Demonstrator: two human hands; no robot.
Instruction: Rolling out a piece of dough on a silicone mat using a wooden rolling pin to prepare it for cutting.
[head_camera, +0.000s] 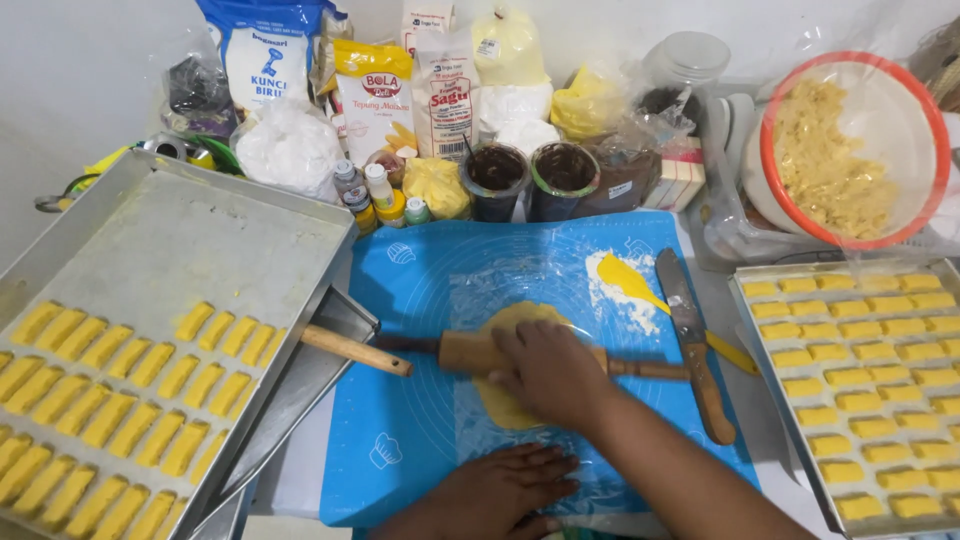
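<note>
My right hand (548, 372) presses palm-down on a wooden rolling pin (470, 352) that lies across a flat piece of yellow dough (515, 318) under a clear plastic sheet (480, 290). The dough rests on a blue silicone mat (420, 300). My left hand (495, 490) lies flat on the mat's near edge, fingers spread, holding the plastic sheet down. The pin's handles stick out left and right of my right hand.
A metal tray (190, 240) at left holds rows of yellow dough sticks. Another tray (745, 330) at right holds small rectangles. A knife (690, 340) and yellow spatula (632, 282) lie on the mat. A bowl of dough (855, 150), jars, bottles and flour bags stand behind.
</note>
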